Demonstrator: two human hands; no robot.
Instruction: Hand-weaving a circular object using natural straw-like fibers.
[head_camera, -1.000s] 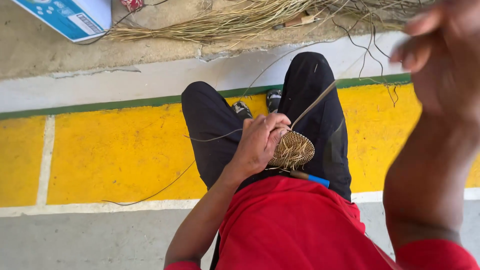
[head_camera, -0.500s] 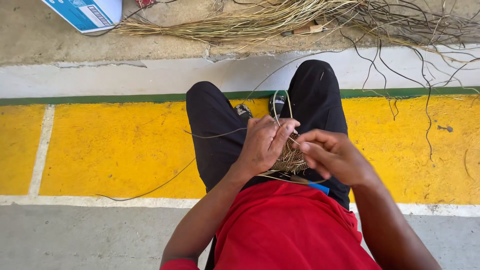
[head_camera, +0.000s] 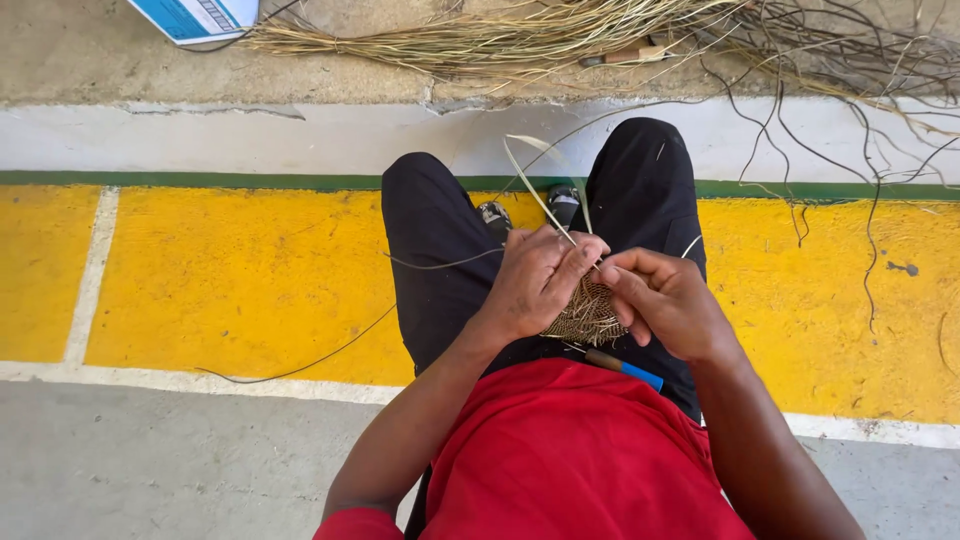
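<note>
A small round woven straw piece (head_camera: 588, 314) rests on my lap between my black-trousered knees. My left hand (head_camera: 535, 278) grips its upper left edge, fingers curled over it. My right hand (head_camera: 665, 300) holds the right edge and pinches a thin strand against the weave. A flat pale straw strip (head_camera: 530, 180) loops up from between my fingers. A blue-handled tool (head_camera: 625, 367) lies on my lap just under the woven piece.
A bundle of dry straw (head_camera: 520, 35) and dark thin twigs (head_camera: 850, 90) lies on the concrete ahead. A blue and white box (head_camera: 195, 17) sits at the top left. Below my legs runs a yellow painted strip (head_camera: 220, 280). A loose strand (head_camera: 300, 365) trails to the left.
My right hand came down from high at the right, where it pulled a strand, and closed on the woven piece's right edge. The left hand kept its grip.
</note>
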